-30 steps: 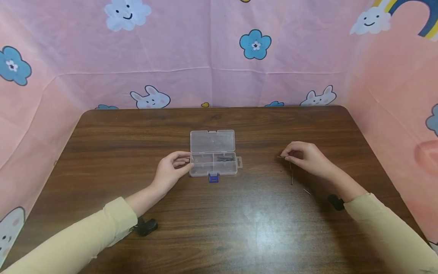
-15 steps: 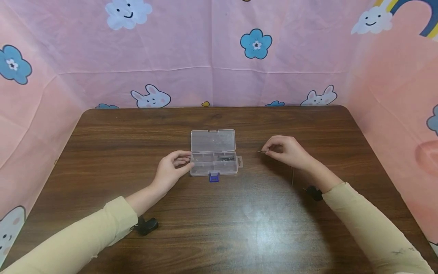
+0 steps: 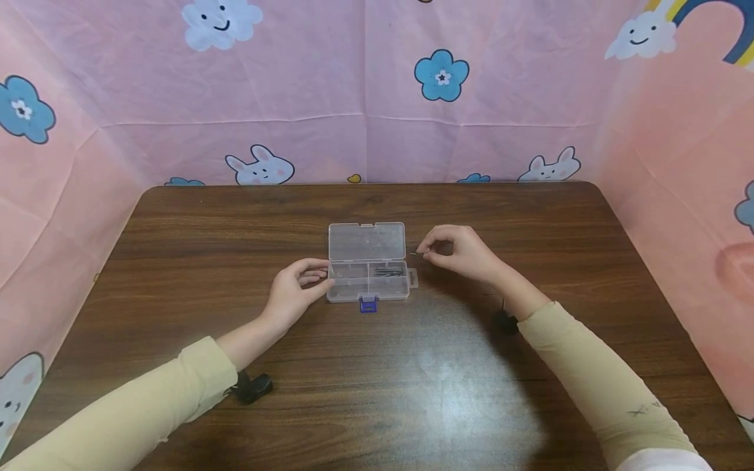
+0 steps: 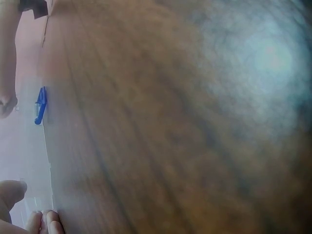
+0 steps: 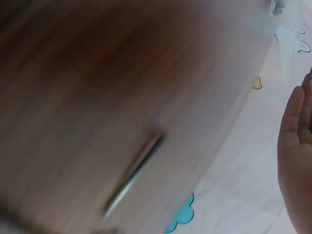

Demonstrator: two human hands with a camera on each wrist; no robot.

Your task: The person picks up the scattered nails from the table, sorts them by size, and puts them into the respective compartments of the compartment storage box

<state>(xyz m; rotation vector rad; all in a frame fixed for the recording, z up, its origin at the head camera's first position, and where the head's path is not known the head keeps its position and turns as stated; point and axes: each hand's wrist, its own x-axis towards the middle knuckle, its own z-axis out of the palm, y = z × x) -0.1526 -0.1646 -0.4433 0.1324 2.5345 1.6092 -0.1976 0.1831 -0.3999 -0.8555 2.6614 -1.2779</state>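
A small clear plastic box (image 3: 347,288) with its lid (image 3: 366,242) folded back sits mid-table, a blue latch (image 3: 368,304) at its front. Several thin metal pins (image 3: 387,271) lie in its back right compartment. My left hand (image 3: 294,291) grips the box's left edge between thumb and fingers. My right hand (image 3: 462,254) hovers just right of the box and pinches one thin pin (image 3: 417,254) whose tip points at the box. The left wrist view is blurred, showing the blue latch (image 4: 41,105) and my fingertips (image 4: 41,222). In the blurred right wrist view a pin-like streak (image 5: 134,173) lies on the table.
The dark wooden table (image 3: 377,392) is walled on three sides by pink patterned cloth (image 3: 294,98). A loose pin (image 3: 503,303) lies by my right wrist. Black wrist cameras (image 3: 253,387) hang under both sleeves.
My right hand has carried the pinched pin leftward from the loose pins at the right to beside the box. The left hand and the box have stayed put.
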